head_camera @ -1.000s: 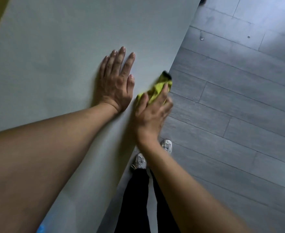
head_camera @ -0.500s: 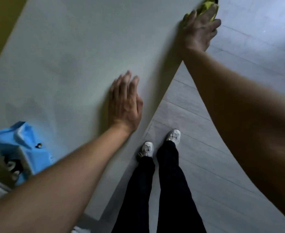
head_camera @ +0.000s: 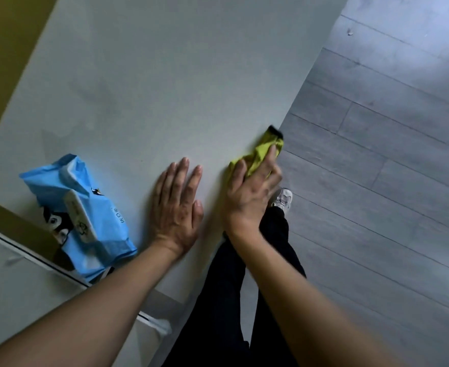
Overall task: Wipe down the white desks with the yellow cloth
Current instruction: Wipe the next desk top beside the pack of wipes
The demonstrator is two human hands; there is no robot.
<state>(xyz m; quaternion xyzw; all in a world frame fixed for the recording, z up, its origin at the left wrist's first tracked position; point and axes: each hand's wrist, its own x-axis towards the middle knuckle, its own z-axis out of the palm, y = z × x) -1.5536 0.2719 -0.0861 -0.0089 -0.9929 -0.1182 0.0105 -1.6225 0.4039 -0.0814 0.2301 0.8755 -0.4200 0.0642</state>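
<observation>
White desk: right hand presses yellow cloth (left flat).

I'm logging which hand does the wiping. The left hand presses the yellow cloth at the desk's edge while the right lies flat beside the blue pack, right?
Swapped. In the head view the right hand presses the yellow cloth at the desk's edge; the left hand lies flat beside the blue pack.

desk — wipes pack left | left hand flat centre | cloth under right hand, apparently at desk's edge
</observation>
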